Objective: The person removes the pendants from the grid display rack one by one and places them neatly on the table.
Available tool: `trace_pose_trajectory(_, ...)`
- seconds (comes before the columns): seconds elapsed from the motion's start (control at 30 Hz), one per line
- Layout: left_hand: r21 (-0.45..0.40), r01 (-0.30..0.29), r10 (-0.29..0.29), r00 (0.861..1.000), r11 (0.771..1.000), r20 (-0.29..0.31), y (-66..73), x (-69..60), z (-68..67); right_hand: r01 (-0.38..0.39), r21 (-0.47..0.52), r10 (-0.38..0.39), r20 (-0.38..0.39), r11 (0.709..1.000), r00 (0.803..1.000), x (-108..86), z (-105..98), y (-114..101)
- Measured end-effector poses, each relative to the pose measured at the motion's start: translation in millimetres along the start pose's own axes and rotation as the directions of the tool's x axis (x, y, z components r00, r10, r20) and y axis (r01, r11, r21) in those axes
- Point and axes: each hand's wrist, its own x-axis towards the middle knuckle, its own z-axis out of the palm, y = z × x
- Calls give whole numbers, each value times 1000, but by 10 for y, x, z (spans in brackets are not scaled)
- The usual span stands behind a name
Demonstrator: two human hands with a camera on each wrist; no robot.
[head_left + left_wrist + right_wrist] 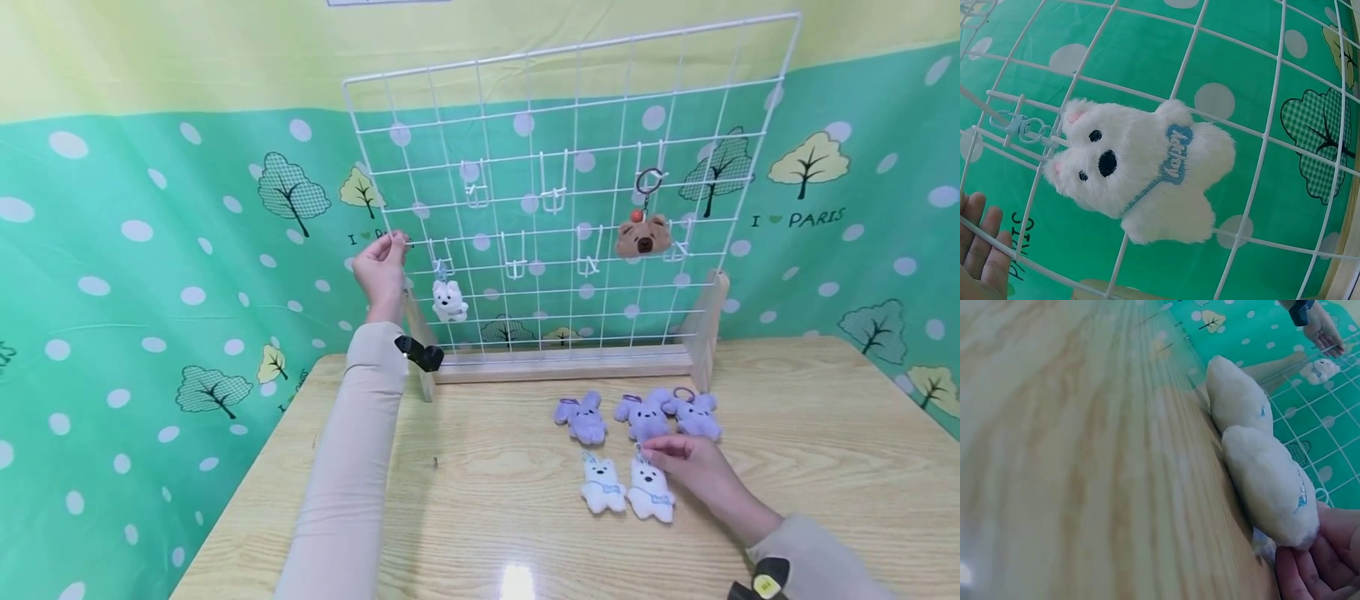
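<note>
The held white plush [651,493] lay face up on the desk [495,517], right of centre, its head end pinched by the right hand [701,473], probably because the clip there gave purchase. A 2nd white plush [603,487] lay just beside it; 3 purple plushes [587,422] lay nearer the back edge. There the left hand [381,268] gripped the wire rack's [528,111] left side, seemingly steadying it.
</note>
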Motion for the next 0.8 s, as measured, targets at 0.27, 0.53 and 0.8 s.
trace_pose_trajectory(0.27, 1, 0, 0, 1000, 1000, 0, -6, 5, -3, 36, 2, -36, -2, 999, 999, -26, 4, -61)
trace_pose_trajectory(0.53, -5, -10, 10, 1000, 1000, 3, -5, 3, -9, -4, 94, 0, 41, 996, 999, -38, -72, -170)
trace_pose_trajectory(0.8, -21, 11, -11, 1000, 1000, 2, 2, -3, -7, 70, 175, -83, 69, 982, 994, 41, -103, -377)
